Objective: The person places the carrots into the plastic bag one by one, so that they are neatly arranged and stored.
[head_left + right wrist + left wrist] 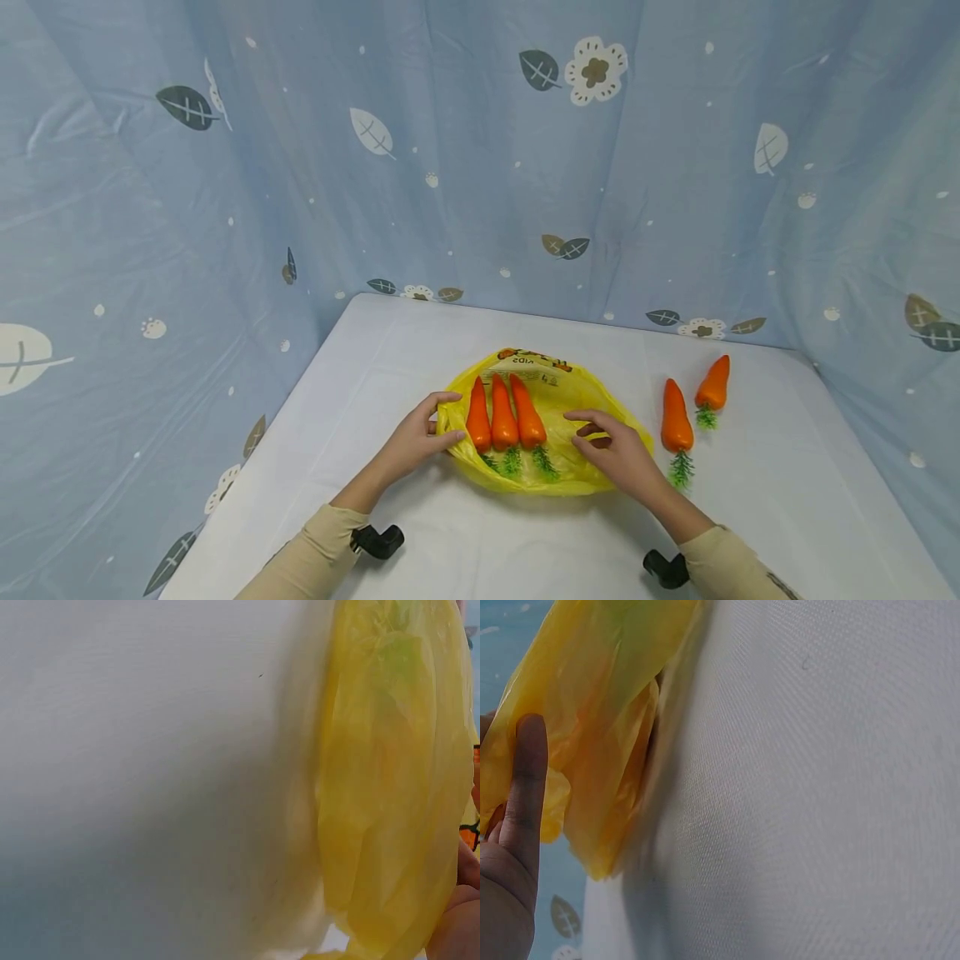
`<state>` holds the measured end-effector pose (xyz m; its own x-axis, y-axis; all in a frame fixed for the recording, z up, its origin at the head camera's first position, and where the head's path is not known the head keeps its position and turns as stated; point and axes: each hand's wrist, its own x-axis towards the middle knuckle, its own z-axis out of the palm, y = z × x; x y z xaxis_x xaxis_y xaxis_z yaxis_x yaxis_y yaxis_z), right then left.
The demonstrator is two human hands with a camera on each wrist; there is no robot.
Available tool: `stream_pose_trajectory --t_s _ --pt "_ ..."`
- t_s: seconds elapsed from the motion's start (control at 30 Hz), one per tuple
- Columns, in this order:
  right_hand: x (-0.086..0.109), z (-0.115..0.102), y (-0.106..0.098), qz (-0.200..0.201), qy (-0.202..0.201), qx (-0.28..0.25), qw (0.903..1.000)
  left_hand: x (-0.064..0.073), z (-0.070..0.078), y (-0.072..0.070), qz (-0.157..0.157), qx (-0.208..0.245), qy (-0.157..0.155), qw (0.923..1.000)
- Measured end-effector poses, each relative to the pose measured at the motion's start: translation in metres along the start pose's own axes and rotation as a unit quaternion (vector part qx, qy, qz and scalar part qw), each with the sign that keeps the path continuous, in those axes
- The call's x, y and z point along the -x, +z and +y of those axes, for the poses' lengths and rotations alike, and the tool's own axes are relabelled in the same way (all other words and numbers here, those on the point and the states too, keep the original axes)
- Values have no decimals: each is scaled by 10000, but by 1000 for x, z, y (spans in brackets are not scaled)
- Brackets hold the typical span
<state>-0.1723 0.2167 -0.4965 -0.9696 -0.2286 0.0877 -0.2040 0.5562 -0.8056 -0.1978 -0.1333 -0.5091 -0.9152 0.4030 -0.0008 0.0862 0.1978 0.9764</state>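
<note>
The bag (581, 465) is yellow, the carrots (503, 418) are orange with green tops (542, 462), and the blue curtain (465, 125) has printed leaves (540, 70) and flowers (596, 72).

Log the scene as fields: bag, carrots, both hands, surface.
container: yellow plastic bag, mouth open
inside: three orange carrots, side by side
outside: two loose carrots, right of the bag
left hand: grips the bag's left edge
right hand: over the bag's right side, nothing visible in its fingers
surface: white cloth
</note>
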Motion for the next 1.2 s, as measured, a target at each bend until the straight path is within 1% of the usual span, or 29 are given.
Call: stream_pose_trajectory --t_s 0.2,0.4,0.5,0.63,0.77,1.0,1.2 --pt "6 3 -9 297 -213 164 9992 0 -1 0 -17 42 -17 10000" --pt "13 8 -15 639 -428 52 9970 1 -1 -1 5 48 -56 10000" --pt "16 12 -18 734 -472 2 9962 1 -1 -2 12 36 -87 10000" --pt "21 14 -22 887 -459 31 9950 1 -1 -2 -10 66 -59 10000" --pt "25 16 -28 1027 -349 164 9940 2 0 -2 -25 108 -30 9999" --pt "28 20 -33 1063 -91 260 9940 3 1 -2 3 99 -24 9999" --pt "32 23 -36 1136 -130 299 9930 3 0 -3 -13 114 -26 9999"
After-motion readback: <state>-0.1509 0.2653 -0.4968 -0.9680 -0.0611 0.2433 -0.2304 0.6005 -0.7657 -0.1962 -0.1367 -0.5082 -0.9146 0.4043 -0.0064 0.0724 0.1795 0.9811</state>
